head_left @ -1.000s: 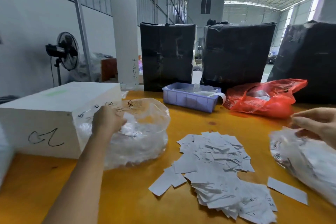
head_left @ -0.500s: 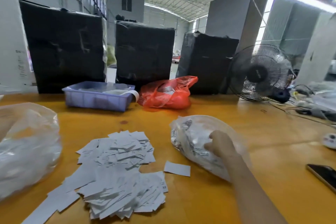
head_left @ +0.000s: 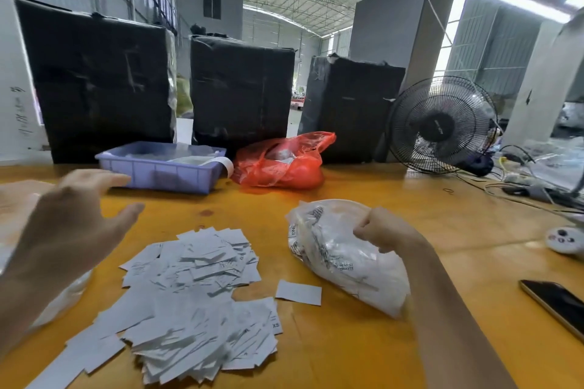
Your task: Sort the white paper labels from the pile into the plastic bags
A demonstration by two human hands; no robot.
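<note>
Labels (head_left: 196,287) sit heaped at 6 o'clock on the orange table (head_left: 363,354), one stray label (head_left: 298,292) just beside them. At 3 o'clock from the heap, the clear bag (head_left: 341,262) is gripped by the right hand (head_left: 380,230), fingers curled into the plastic. The left hand (head_left: 68,224) hovers at 9 o'clock, fingers spread, empty. Honestly, that fan (head_left: 441,125) at 1 o'clock could scatter everything if it's running.

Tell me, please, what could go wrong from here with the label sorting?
The fan faces the loose pile of labels, so a draught might scatter them. One stray label lies apart and could be missed. The right hand bunches the clear bag, possibly narrowing its mouth.
</note>
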